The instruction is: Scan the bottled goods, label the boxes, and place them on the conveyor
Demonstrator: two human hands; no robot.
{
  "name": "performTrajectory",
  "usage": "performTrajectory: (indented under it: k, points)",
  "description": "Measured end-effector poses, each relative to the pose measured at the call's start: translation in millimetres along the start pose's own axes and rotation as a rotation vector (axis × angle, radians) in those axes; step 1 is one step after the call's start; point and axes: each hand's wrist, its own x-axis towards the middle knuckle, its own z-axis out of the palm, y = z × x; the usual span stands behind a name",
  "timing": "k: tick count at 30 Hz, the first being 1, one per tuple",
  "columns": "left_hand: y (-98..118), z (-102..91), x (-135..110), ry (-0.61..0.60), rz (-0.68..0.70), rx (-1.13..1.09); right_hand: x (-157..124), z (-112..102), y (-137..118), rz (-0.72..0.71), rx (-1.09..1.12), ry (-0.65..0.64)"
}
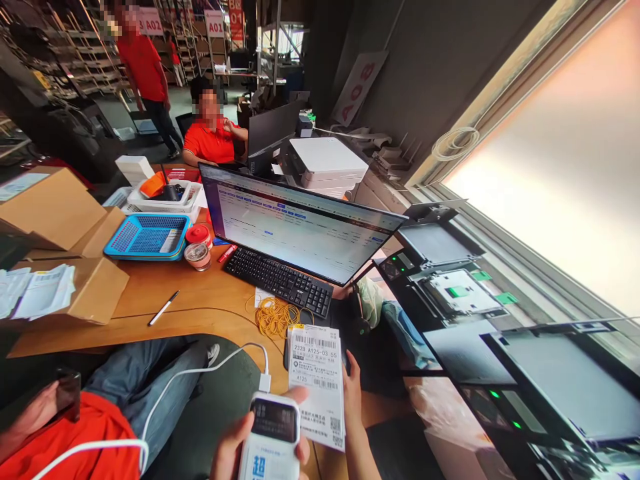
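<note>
In my left hand (229, 445) is a white power bank (270, 437) with a dark display. The thumb lies along its left edge and the fingertips show at its right side. A white cable (200, 369) is plugged into its top end. My right hand (353, 390) is at the right edge of a printed shipping label (316, 383), possibly several sheets together; its other fingers are hidden behind the paper. The label stands just beyond the power bank, over the desk edge. Yellow rubber bands (274, 317) lie in a heap behind the label.
A keyboard (280, 280) and monitor (300, 223) stand ahead. At left are a blue basket (147, 237), a pen (163, 308) and an opened cardboard box (95, 287). Label printers (453, 293) line the right. A seated person (107, 427) holds a phone at lower left; other people are farther back.
</note>
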Motion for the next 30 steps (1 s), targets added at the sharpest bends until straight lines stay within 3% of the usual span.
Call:
performTrajectory:
  k: [30]
  points:
    - [-2.9, -6.7, -5.8, 0.031, -0.097, -0.050, -0.6, -1.0, -2.7, -0.033, 0.037, 0.023]
